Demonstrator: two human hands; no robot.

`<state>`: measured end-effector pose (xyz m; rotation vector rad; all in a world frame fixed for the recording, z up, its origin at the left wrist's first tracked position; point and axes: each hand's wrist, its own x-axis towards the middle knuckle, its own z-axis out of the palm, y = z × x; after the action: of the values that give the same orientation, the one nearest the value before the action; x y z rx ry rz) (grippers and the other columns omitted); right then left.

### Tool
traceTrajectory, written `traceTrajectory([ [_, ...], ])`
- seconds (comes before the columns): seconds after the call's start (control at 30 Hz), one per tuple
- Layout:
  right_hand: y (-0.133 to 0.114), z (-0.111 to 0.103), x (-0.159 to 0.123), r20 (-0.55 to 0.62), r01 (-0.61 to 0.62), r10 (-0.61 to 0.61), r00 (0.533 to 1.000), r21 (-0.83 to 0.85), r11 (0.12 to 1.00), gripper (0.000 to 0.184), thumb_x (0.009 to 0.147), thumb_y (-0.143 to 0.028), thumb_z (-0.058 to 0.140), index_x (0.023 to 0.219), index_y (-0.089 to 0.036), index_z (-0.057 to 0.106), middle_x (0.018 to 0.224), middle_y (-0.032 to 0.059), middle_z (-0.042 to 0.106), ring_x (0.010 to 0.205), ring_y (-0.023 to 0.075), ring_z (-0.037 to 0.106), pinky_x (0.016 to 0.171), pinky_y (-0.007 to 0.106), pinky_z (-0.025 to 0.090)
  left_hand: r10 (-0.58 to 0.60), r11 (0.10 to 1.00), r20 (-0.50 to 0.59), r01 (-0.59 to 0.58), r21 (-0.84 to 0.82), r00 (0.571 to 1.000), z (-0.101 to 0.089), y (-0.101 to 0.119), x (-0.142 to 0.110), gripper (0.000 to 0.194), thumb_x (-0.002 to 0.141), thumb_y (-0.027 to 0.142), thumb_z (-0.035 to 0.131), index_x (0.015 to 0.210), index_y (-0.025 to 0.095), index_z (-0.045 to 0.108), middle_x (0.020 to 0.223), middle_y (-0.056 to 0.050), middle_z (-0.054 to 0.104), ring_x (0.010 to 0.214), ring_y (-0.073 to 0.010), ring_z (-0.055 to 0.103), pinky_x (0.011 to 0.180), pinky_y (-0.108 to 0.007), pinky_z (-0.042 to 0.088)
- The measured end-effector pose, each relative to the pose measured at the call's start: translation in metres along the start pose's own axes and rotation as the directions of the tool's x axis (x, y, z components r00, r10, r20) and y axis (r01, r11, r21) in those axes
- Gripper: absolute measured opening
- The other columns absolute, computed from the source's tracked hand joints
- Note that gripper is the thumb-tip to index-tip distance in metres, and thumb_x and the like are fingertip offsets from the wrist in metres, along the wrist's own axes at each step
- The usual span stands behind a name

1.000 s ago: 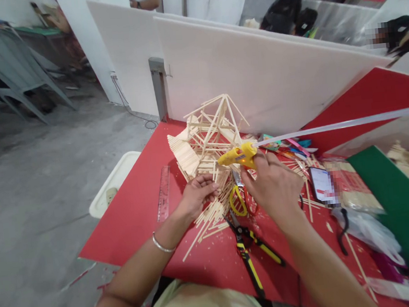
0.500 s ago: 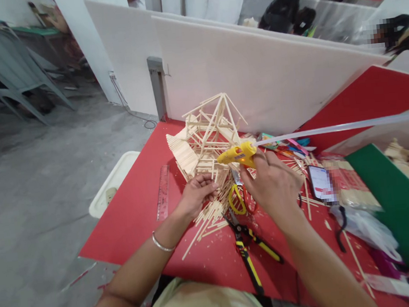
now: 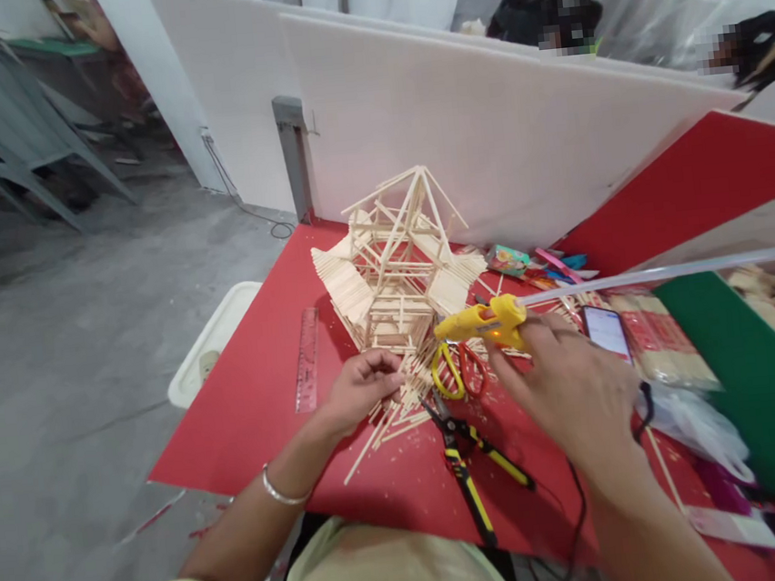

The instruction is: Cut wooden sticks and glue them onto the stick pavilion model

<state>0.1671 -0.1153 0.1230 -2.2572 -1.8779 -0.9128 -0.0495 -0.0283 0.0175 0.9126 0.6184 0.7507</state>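
Note:
My right hand [image 3: 567, 383] grips a yellow hot glue gun [image 3: 479, 321], its nozzle pointing left and a long clear glue stick [image 3: 666, 271] jutting from its back. My left hand [image 3: 367, 386] is closed with thumb and fingers together, in front of the stick model; whatever is between the fingertips is too small to make out. The model [image 3: 396, 276] is a small house-like frame of thin wooden sticks, with slatted panels at its sides and a peaked open top. Loose sticks [image 3: 400, 417] lie beside my left hand.
Scissors with yellow and red handles [image 3: 447, 373] and black-yellow pruning shears [image 3: 470, 474] lie nearest me on the red table [image 3: 234, 406]. A clear ruler [image 3: 306, 358] is left; a phone [image 3: 606, 333], packaged sticks [image 3: 667, 341] and plastic bag [image 3: 699, 429] are right. White boards [image 3: 468, 127] stand behind.
My right hand has moved the glue gun right and down, away from the model. My left hand has drawn back slightly left and down from the model's front. The view has shifted slightly.

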Motion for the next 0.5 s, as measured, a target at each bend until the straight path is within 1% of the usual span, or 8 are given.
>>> traceTrajectory([
  [0.1, 0.002, -0.002, -0.009, -0.048, -0.002, 0.005, 0.999, 0.057, 0.998, 0.036, 0.087, -0.052, 0.056, 0.096, -0.017, 0.062, 0.082, 0.0037, 0.066, 0.062, 0.0152, 0.056, 0.052, 0.026, 0.018, 0.052, 0.994, -0.102, -0.061, -0.086, 0.993, 0.003, -0.007, 0.002, 0.032, 0.07, 0.032, 0.083, 0.083, 0.015, 0.058, 0.061, 0.001, 0.063, 0.048, -0.0083, 0.056, 0.043, -0.017, 0.042],
  [0.17, 0.001, -0.002, -0.013, -0.079, -0.009, 0.015, 0.997, 0.075, 0.997, 0.036, 0.086, -0.051, 0.057, 0.096, -0.017, 0.062, 0.081, 0.0041, 0.067, 0.062, 0.0155, 0.058, 0.052, 0.026, 0.021, 0.035, 0.984, -0.146, -0.059, -0.166, 0.989, 0.01, -0.009, 0.004, 0.034, 0.068, 0.029, 0.084, 0.084, 0.015, 0.057, 0.068, 0.0, 0.066, 0.05, -0.0082, 0.058, 0.041, -0.016, 0.041],
  [0.23, 0.0, -0.001, -0.017, -0.095, -0.015, 0.023, 0.995, 0.084, 0.996, 0.036, 0.086, -0.052, 0.057, 0.094, -0.016, 0.062, 0.08, 0.0046, 0.068, 0.062, 0.0161, 0.059, 0.053, 0.026, 0.023, -0.015, 0.969, -0.135, -0.02, -0.248, 0.991, 0.02, -0.007, 0.005, 0.036, 0.066, 0.026, 0.085, 0.083, 0.015, 0.056, 0.081, -0.002, 0.07, 0.051, -0.0073, 0.059, 0.04, -0.015, 0.04],
  [0.3, 0.0, 0.0, -0.02, -0.093, -0.028, 0.038, 0.995, 0.104, 0.994, 0.037, 0.086, -0.052, 0.057, 0.093, -0.016, 0.062, 0.08, 0.0048, 0.068, 0.065, 0.0167, 0.061, 0.054, 0.027, 0.025, -0.054, 0.951, -0.103, 0.019, -0.308, 0.993, 0.029, -0.004, 0.005, 0.035, 0.066, 0.022, 0.085, 0.082, 0.015, 0.055, 0.087, -0.003, 0.071, 0.052, -0.0059, 0.059, 0.04, -0.014, 0.041],
  [0.4, 0.0, 0.001, -0.026, -0.094, -0.055, 0.069, 0.993, 0.144, 0.988, 0.037, 0.086, -0.052, 0.058, 0.094, -0.016, 0.062, 0.082, 0.0049, 0.068, 0.068, 0.017, 0.062, 0.055, 0.027, 0.027, -0.052, 0.936, -0.09, 0.017, -0.353, 0.995, 0.038, -0.001, 0.003, 0.033, 0.065, 0.018, 0.085, 0.08, 0.014, 0.056, 0.083, -0.001, 0.07, 0.05, -0.0046, 0.058, 0.041, -0.014, 0.041],
  [0.5, 0.002, 0.001, -0.031, -0.08, -0.073, 0.087, 0.993, 0.165, 0.984, 0.035, 0.085, -0.051, 0.059, 0.092, -0.017, 0.062, 0.082, 0.0047, 0.068, 0.068, 0.0168, 0.062, 0.055, 0.027, 0.026, -0.042, 0.935, -0.096, 0.006, -0.353, 0.994, 0.043, 0.0, 0.003, 0.033, 0.064, 0.017, 0.085, 0.079, 0.014, 0.056, 0.079, 0.001, 0.069, 0.049, -0.0047, 0.058, 0.04, -0.013, 0.041],
])
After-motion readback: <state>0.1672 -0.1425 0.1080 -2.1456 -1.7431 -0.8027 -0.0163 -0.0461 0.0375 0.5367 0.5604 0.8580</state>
